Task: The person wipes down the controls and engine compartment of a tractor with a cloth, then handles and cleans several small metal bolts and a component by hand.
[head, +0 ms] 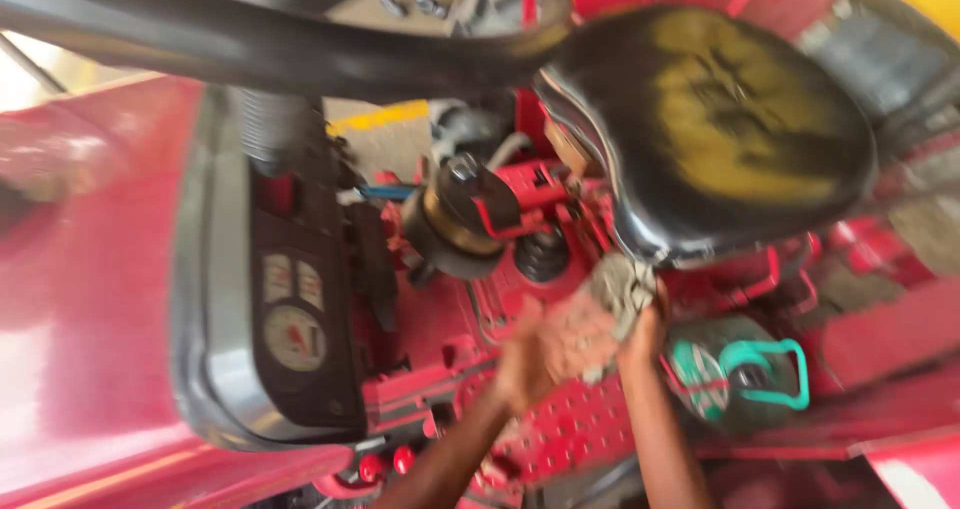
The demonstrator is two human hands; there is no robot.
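Note:
Both my arms reach up from the bottom of the blurred view over a red tractor's footplate. My left hand (525, 361) and my right hand (643, 331) are both closed on a crumpled grey rag (603, 307) held between them. The rag sits just below the front edge of the black seat (720, 119), which has a worn yellow patch. Whether the rag touches the seat is unclear in the blur.
A black steering wheel (280, 44) crosses the top. A dark dashboard panel with round gauges (295, 334) is at the left, beside the red hood (90, 289). A black-and-brass knob (462, 219), red levers and a green-strapped container (740, 369) surround the hands.

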